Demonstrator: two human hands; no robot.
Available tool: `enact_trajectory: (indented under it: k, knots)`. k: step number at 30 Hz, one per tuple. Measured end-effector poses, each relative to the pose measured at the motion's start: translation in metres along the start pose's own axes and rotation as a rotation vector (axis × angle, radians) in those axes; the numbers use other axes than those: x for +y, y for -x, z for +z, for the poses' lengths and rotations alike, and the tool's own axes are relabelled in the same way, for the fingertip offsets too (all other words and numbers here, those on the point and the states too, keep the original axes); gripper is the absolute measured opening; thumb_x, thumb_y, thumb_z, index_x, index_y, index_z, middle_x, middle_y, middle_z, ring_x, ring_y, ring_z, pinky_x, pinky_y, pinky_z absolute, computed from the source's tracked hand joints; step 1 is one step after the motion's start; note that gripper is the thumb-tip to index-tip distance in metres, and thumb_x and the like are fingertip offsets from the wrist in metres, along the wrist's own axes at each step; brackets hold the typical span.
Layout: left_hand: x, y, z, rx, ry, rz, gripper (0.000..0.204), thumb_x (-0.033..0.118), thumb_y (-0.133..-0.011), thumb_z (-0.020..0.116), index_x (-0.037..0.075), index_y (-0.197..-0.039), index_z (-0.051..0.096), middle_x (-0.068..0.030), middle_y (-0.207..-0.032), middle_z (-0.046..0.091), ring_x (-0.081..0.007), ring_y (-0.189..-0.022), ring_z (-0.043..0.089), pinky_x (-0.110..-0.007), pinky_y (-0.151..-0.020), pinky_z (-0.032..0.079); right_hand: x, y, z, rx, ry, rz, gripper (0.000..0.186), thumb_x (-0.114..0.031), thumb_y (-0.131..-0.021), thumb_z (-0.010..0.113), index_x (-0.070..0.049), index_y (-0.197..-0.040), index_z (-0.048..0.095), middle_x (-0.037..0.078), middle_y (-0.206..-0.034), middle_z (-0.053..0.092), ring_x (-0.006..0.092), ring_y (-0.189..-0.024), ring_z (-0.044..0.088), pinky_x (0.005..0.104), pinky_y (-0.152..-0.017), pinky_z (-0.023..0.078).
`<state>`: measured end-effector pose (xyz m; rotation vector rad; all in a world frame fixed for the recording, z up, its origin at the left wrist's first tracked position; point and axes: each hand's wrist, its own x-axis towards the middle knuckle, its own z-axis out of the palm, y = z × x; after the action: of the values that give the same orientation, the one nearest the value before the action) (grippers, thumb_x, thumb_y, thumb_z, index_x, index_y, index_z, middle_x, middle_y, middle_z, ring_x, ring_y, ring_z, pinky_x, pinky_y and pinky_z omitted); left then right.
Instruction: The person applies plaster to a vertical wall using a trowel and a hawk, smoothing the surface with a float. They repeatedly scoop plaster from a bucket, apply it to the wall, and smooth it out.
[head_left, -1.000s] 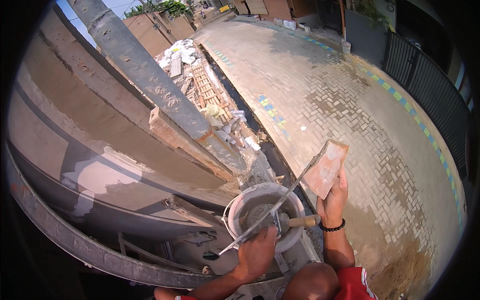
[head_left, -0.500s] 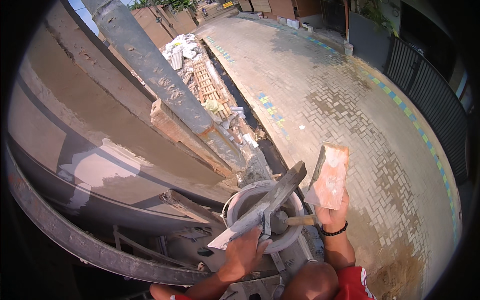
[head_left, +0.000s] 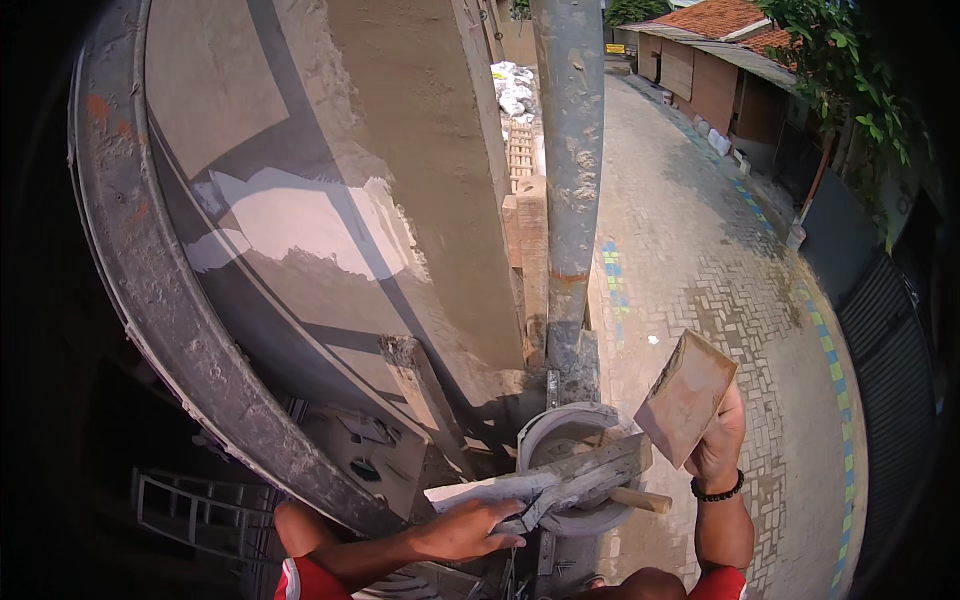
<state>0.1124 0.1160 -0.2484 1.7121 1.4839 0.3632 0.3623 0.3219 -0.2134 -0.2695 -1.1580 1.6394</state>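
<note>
My left hand (head_left: 465, 532) is closed on a long, cement-smeared board (head_left: 575, 482), which is held aslant over a round bucket (head_left: 535, 428). The board's grip lies partly hidden under my fingers. Out of the bucket's right side sticks the wooden handle (head_left: 642, 499) of a tool whose head is hidden by the board. My right hand (head_left: 722, 440), with a dark bead bracelet on its wrist, grips a thin, rectangular, brownish plate (head_left: 688, 397). The plate is raised and tilted, just right of the board's far end.
A partly plastered wall (head_left: 420, 150) with a pale patch (head_left: 300, 220) rises at left. A curved metal beam (head_left: 190, 290) crosses below it. Beyond the bucket stands a grey metal post (head_left: 568, 150). A wooden plank (head_left: 425, 400) leans nearby. Paved road (head_left: 670, 290) runs along the right.
My view has swung left toward the wall, so the post looks more upright. The plate in my right hand has tilted over. The board lies flatter across the bucket.
</note>
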Motion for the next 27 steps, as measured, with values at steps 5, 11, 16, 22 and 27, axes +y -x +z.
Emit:
enact_trajectory:
  k: [5,11,16,22,27]
  knots:
    - [-0.015,0.012,-0.004,-0.189,0.036,-0.068,0.065,0.053,-0.089,0.054,0.004,-0.131,0.047,-0.0244,-0.113,0.059,-0.0426,-0.103,0.058,-0.045,-0.088,0.047,-0.012,-0.091,0.072,-0.349,1.041,-0.575,0.036,0.003,-0.075,0.068,-0.002,-0.109,0.059,0.011,-0.103,0.059,0.0235,-0.095,0.057,0.0349,-0.083,0.048]
    - [-0.061,0.035,0.042,0.092,0.104,0.247,0.046,0.028,-0.092,0.054,0.003,-0.129,0.048,-0.0248,-0.115,0.059,-0.0387,-0.106,0.057,-0.046,-0.092,0.044,0.004,-0.195,0.156,-0.628,1.526,-1.108,0.039,0.0,-0.066,0.067,-0.01,-0.103,0.06,0.011,-0.097,0.054,0.0309,-0.096,0.053,0.0416,-0.083,0.048]
    - [-0.051,0.037,0.029,0.011,0.127,0.197,0.052,0.032,-0.09,0.056,0.005,-0.133,0.045,-0.0254,-0.118,0.057,-0.0415,-0.11,0.054,-0.047,-0.094,0.042,0.021,-0.24,0.19,-0.712,1.65,-1.241,0.028,-0.01,-0.075,0.057,-0.012,-0.103,0.055,0.01,-0.096,0.05,0.0281,-0.097,0.052,0.0389,-0.084,0.048]
    - [-0.046,0.036,0.019,-0.04,0.078,0.201,0.054,0.031,-0.088,0.058,0.005,-0.133,0.044,-0.0269,-0.112,0.058,-0.0435,-0.105,0.055,-0.05,-0.091,0.043,0.017,-0.259,0.185,-0.714,1.86,-1.297,0.029,-0.011,-0.074,0.057,-0.014,-0.103,0.056,0.008,-0.098,0.049,0.026,-0.098,0.051,0.038,-0.084,0.047]
    - [-0.044,0.043,0.011,-0.075,0.119,0.19,0.056,0.031,-0.087,0.058,0.006,-0.134,0.043,-0.0277,-0.113,0.057,-0.0442,-0.104,0.054,-0.051,-0.09,0.043,-0.002,-0.258,0.181,-0.691,1.844,-1.252,0.039,0.0,-0.07,0.062,-0.012,-0.108,0.06,0.009,-0.095,0.053,0.0273,-0.092,0.053,0.0381,-0.079,0.048]
